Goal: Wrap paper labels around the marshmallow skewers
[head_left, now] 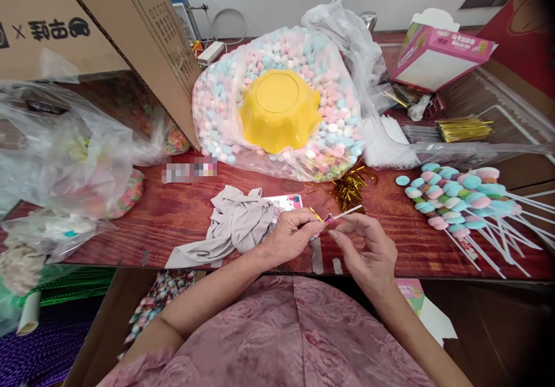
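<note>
My left hand (289,235) is closed in a pinch on a white lollipop stick (350,211) with a small pink-and-purple wrapped part at its lower end. A short gold twist tie (316,215) juts out by the left fingertips. Close on the other side is my right hand (368,251), its fingers curled but apart, thumb and index tips beside the wrapped part. Whether they touch it is hard to see. Under and behind the left hand lie a crumpled grey cloth (238,222) and a phone (290,202) with a patterned face.
Behind stands a large bag of pastel marshmallows (277,52), topped by an upturned yellow bowl (280,107). Marshmallow skewers (468,196) are piled at right, near gold twist ties (463,130). A cardboard box (99,23) and plastic bags (65,156) fill the left; gold tinsel (351,188) lies mid-table.
</note>
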A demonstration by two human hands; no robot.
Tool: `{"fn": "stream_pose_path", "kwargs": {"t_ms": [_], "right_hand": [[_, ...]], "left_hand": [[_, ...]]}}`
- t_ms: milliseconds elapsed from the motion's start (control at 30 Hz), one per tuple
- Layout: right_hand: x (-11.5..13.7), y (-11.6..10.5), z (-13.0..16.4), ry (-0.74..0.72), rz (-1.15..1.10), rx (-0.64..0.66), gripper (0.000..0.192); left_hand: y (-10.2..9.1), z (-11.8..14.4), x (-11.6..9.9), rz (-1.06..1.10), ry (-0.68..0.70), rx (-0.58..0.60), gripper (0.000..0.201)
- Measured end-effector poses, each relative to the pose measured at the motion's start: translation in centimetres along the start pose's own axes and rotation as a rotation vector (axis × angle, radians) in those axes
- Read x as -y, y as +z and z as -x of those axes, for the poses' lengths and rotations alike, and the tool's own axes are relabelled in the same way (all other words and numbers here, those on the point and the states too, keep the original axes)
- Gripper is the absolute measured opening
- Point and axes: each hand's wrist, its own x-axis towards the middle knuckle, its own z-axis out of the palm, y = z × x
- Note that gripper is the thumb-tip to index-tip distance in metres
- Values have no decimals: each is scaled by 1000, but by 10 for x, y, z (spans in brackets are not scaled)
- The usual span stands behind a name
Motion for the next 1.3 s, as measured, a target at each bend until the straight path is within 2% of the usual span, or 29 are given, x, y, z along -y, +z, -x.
{"fn": "stream_pose_path", "kwargs": {"t_ms": [67,167,267,333,367,433,533,600,733,833,1000,1067,1100,1167,1233,1267,1300], "right_hand": [[-1,4,6,98,-44,-17,8],[-7,6,6,257,-267,80,11],[-14,-1,-4,369,-508,326,18],[-14,-11,-12,337,-537,545,25],[-12,-16,-16,269,-491,624,26],[-5,-25,-20,27,-313,661,24],[8,-33,-18,-392,-63,547,18],[14,-35,-14,-575,5,490,22],[20,-37,-12,-781,53,514,26],[24,-37,-16,-875,118,540,25],[38,-39,-22,-1014,262,537,24],[41,-39,-22,-1017,360,544,22],[40,-38,-23,-1002,400,558,22],[34,-36,-24,-944,450,583,21],[22,-32,-29,-854,476,558,22],[14,-30,-32,-804,483,525,23],[7,-28,-36,-748,487,493,23]], "left_hand": [[2,0,-3,-31,33,0,30],[5,-1,-8,-83,97,9,28],[4,-1,-12,-39,65,91,30],[1,0,-15,95,-58,220,29],[0,1,-16,177,-144,285,28],[-2,4,-17,320,-330,371,25],[-7,5,-15,415,-544,452,24],[-10,4,-14,414,-620,534,23],[-14,0,-18,338,-702,742,19],[-14,-4,-26,306,-703,867,21],[-30,-32,-37,182,-601,1093,23],[-42,-46,-44,32,-525,1115,19],[-47,-50,-50,-68,-435,1059,17],[-50,-50,-69,-312,-134,813,15],[-41,-38,-89,-606,237,522,13],[-33,-27,-96,-766,400,431,9],[-24,-15,-99,-944,530,406,11]]}}
